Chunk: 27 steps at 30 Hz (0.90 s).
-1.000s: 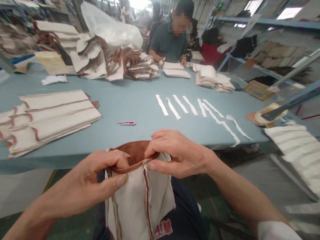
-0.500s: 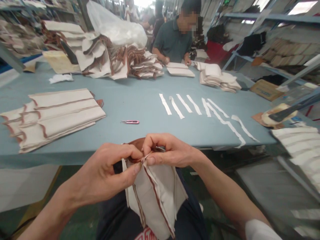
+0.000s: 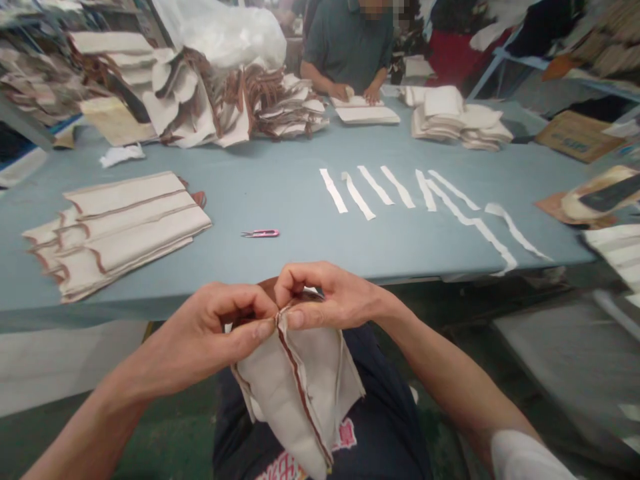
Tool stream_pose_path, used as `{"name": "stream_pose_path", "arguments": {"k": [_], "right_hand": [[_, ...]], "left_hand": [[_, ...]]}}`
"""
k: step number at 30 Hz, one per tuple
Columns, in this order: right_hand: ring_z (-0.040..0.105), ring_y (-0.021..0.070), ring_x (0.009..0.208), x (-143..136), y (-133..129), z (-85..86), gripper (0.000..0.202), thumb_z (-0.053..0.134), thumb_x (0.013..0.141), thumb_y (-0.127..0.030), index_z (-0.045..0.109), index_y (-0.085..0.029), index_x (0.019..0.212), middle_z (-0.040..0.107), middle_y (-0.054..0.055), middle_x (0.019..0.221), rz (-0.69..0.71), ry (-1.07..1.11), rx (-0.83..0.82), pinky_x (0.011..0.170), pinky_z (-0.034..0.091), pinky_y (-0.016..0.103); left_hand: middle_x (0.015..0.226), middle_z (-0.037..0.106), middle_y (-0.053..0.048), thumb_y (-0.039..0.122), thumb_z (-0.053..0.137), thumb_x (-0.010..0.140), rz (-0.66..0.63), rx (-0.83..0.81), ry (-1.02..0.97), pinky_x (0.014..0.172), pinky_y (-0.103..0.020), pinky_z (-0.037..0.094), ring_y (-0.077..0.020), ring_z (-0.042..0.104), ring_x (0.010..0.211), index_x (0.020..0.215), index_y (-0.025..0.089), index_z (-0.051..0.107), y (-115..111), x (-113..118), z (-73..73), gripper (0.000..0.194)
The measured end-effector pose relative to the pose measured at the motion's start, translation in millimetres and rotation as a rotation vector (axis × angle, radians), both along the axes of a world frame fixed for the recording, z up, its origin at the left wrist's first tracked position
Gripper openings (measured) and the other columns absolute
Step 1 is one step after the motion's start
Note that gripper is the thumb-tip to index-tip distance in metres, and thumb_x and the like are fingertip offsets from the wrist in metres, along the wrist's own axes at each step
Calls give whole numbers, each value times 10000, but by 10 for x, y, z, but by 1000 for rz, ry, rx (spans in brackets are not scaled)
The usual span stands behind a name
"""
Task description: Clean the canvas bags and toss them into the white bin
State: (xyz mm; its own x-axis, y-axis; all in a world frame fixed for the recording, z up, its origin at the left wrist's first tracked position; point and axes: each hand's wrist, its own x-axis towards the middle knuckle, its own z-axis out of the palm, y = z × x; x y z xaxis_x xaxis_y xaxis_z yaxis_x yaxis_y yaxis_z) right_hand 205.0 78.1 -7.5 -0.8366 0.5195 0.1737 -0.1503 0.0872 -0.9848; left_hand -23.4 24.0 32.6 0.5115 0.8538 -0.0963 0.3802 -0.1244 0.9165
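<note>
Over my lap hangs a cream fabric piece point(image 3: 265, 380) with a brown-edged seam running down its middle. My left hand point(image 3: 225, 333) pinches its top edge near the seam between thumb and fingers. Close beside it, my right hand point(image 3: 325, 300) grips the same edge, thumb on the front and fingers curled behind. The fingertips of both hands nearly touch. A brown strip shows behind the hands, partly hidden. On the table past my hands lie pink thread snips point(image 3: 261, 233).
The blue-grey table point(image 3: 250, 180) bears stacked cream panels point(image 3: 140, 213) at left and several white strips point(image 3: 360, 193) at right. Behind are a large fabric heap point(image 3: 200, 100), a plastic bag point(image 3: 225, 33) and another cream stack point(image 3: 445, 113). A co-worker point(image 3: 350, 53) handles a panel across the table.
My view has shifted down and turned slightly. Both hands keep their pinch on the fabric, which hangs a little further left in view. The co-worker's hands have moved over the panel.
</note>
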Motion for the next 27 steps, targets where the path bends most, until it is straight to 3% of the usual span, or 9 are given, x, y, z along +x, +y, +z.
{"name": "stream_pose_path", "arguments": {"k": [7,10,17,20,25,27], "right_hand": [[503,119,707,5,-152,123,203,714,867,-357,571,-214,883,604,-43,801,-187,-120,329,664,397,261],[522,121,711,-18,-191,118,126,672,834,-278,570,-214,870,617,-40,809,-246,-124,357,680,401,261],[538,122,711,-71,-158,84,111,663,815,-256,589,-204,879,631,-35,815,-198,-120,323,691,421,258],[561,137,742,-94,-196,122,104,657,821,-257,590,-209,886,670,-16,841,-238,-214,405,726,415,274],[629,186,817,-153,-254,189,99,617,841,-229,650,-206,931,741,36,893,-325,-347,606,775,427,307],[641,185,814,-187,-247,185,96,608,843,-227,668,-205,914,749,34,878,-337,-336,627,776,432,306]], "left_hand": [[541,536,40,433,777,855,122,-50,-37,413,-178,335,-102,417,478,660,200,679,-63,37,-71,319],[545,553,36,462,802,858,176,-119,-92,410,-178,342,-96,413,465,684,195,694,-121,-2,-143,337],[572,581,26,544,791,914,206,-245,-187,409,-186,343,-95,413,463,723,193,717,-192,-99,-299,406],[583,628,15,479,757,946,231,-128,-151,420,-189,369,-107,473,471,715,193,734,-209,-105,-289,368],[613,739,50,266,689,946,263,331,56,474,-162,440,-103,614,486,758,234,800,-255,-35,-116,221],[626,766,78,244,676,931,280,429,114,488,-147,451,-89,644,477,764,251,800,-282,-9,-51,209]]}}
